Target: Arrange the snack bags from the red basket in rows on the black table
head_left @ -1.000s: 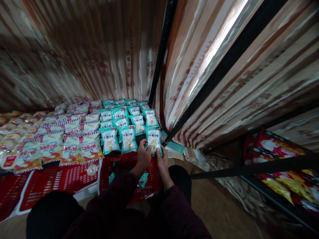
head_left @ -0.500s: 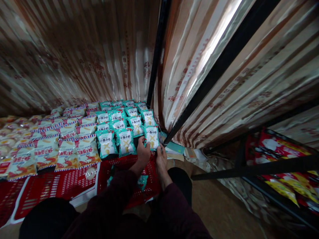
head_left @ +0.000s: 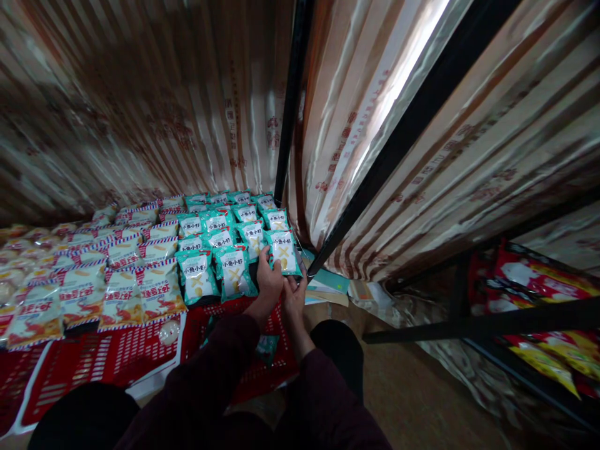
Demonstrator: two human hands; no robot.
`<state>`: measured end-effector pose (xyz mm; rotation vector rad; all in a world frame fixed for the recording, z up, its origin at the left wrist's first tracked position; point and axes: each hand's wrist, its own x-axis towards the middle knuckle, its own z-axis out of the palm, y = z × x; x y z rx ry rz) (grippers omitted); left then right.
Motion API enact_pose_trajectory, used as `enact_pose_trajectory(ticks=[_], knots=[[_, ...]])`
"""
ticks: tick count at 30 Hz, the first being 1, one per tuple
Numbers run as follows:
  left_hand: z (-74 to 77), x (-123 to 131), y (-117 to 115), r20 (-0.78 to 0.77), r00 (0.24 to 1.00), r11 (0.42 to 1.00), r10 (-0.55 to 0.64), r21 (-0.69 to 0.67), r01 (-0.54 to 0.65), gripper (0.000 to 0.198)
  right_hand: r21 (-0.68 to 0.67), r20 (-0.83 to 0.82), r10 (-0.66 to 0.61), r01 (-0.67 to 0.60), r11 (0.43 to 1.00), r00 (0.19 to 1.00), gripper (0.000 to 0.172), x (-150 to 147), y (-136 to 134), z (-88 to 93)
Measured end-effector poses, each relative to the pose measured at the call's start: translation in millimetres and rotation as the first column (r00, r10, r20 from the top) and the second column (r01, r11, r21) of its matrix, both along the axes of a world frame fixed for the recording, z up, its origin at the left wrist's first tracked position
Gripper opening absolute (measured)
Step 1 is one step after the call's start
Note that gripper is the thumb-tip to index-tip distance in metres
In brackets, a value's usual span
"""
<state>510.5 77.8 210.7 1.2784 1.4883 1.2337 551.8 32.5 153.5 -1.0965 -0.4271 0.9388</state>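
Observation:
Several rows of teal-and-white snack bags [head_left: 198,273] lie on a shelf. At the right end of the front row, one teal bag [head_left: 284,251] is between my two hands. My left hand [head_left: 269,281] pinches its lower left side, thumb on the front. Below the bag's lower right corner, my right hand [head_left: 295,297] has its fingers bent against the lower edge. Under my forearms a red basket [head_left: 229,310] holds some teal bags [head_left: 267,347], partly hidden by my left sleeve.
Orange-and-white snack bags [head_left: 122,297] and round wrapped items [head_left: 16,257] fill the shelf's left. Another red basket [head_left: 89,359] stands below. Black metal posts [head_left: 375,181] slant up at the right, before a plastic curtain [head_left: 187,112]. Red bags [head_left: 539,275] lie far right.
The teal bag and my hands have shifted slightly left. My right hand has moved in lower, under the bag's bottom edge. The view has turned slightly.

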Motion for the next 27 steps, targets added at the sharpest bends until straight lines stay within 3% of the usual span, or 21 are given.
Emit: enact_pose_trajectory(ticks=[4, 10, 15, 21, 27], knots=[[1.7, 1.8, 6.3, -0.009, 1.0, 1.0, 0.001, 0.012, -0.001, 0.047, 0.008, 0.041, 0.012, -0.012, 1.0, 0.999, 0.108, -0.8, -2.2, -4.5], [1.3, 4.0, 13.7, -0.016, 0.999, 0.999, 0.035, -0.006, -0.035, 0.044, 0.035, 0.18, 0.042, -0.049, 0.998, 0.983, 0.099, -0.9, -1.5, 0.1], [-8.6, 9.3, 19.6, -0.015, 0.999, 0.999, 0.04, 0.005, -0.039, 0.044, 0.026, 0.319, 0.014, -0.023, 0.999, 0.948, 0.092, 2.1, 1.0, 1.7], [-7.7, 14.2, 21.9, -0.011, 0.999, 0.999, 0.043, 0.003, -0.043, 0.044, -0.073, 0.696, 0.053, -0.003, 0.997, 0.716, 0.062, 19.3, 5.6, -0.9], [1.0, 15.0, 28.0, -0.013, 1.0, 1.0, 0.019, 0.016, -0.018, 0.043, 0.077, 0.839, -0.081, 0.03, 0.997, 0.538, 0.047, 24.8, 21.2, 8.8]])
